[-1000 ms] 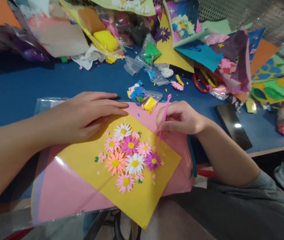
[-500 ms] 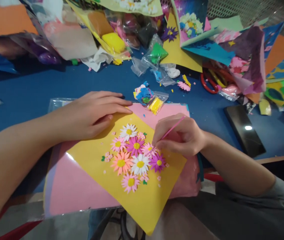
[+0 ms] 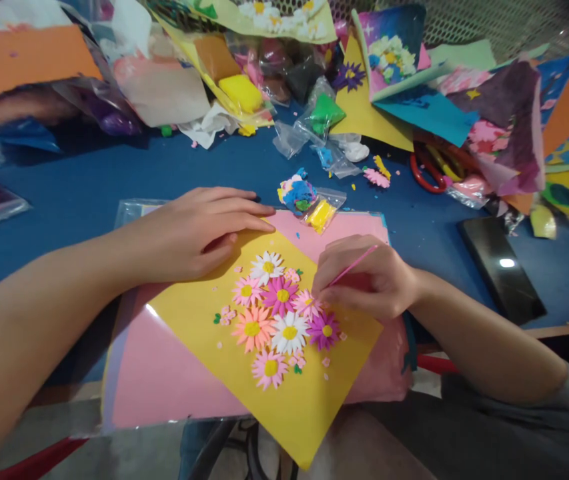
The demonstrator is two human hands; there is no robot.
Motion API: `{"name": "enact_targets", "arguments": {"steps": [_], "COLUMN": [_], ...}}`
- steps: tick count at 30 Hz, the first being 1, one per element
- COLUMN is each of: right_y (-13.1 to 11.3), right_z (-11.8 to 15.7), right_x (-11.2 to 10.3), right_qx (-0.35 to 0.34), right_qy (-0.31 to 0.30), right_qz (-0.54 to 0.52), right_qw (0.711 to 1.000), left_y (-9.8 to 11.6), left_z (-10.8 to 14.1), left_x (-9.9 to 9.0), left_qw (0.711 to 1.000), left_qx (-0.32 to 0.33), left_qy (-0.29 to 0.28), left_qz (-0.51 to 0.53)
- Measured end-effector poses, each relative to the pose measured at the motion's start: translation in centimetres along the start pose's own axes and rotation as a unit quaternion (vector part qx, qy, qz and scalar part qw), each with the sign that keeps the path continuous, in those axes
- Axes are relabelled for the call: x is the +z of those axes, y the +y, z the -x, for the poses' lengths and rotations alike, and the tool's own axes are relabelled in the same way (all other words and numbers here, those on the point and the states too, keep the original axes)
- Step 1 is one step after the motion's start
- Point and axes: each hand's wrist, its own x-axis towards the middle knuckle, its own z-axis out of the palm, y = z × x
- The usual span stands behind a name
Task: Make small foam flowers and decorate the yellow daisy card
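the left hand (image 3: 204, 233) lies open and flat, its fingers together and reaching over the top corner of the yellow card (image 3: 284, 393). it seems placed to pin the card with its weight, so the card cannot slide on the slick surface beneath. the right hand (image 3: 369, 280) is closed in a tight pinch around a thin pink stick (image 3: 353, 267), held like a pencil, a grip that suits fine work at close range. the fingers hide the stick's tip, so i cannot tell whether it touches anything.

the foam flowers (image 3: 279, 313) sit in a tight cluster at the middle of the yellow card, just below the right hand, with the pink daisy (image 3: 307, 305) almost under its fingertips. tiny pink petals and green leaves are scattered around the cluster.

the card lies tilted across a pink sheet (image 3: 164, 380), which rests on a clear plastic sleeve (image 3: 137, 212). beyond the card's top corner, within easy reach, are a small plastic bag of yellow foam (image 3: 321, 215) and a heap of blue and pink foam scraps (image 3: 298, 195). farther beyond the card, red-handled scissors (image 3: 427, 175) lie among loose craft sheets on the blue desk (image 3: 114, 167).
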Motion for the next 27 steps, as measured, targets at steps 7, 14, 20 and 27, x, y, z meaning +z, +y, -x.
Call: {"name": "enact_targets", "arguments": {"steps": [7, 14, 20, 27], "right_y": [-0.02, -0.19, 0.07, -0.25], "right_z": [-0.28, -0.37, -0.26, -0.45], "right_x": [0.3, 0.46, 0.68, 0.64], "right_qx": [-0.015, -0.033, -0.053, -0.051], "right_qy": [0.003, -0.005, -0.004, 0.005], "right_qz": [0.075, 0.123, 0.132, 0.146], "right_qw": [0.997, 0.992, 0.99, 0.988], "left_y": [0.35, 0.56, 0.69, 0.8], "left_z": [-0.09, -0.19, -0.22, -0.02], "left_x": [0.01, -0.08, -0.21, -0.28], "left_qw": [1.0, 1.0, 1.0, 1.0], "left_qx": [-0.02, -0.006, -0.022, -0.003], "left_qy": [0.001, 0.006, -0.003, 0.024], "left_qz": [0.006, -0.012, -0.007, -0.011]}}
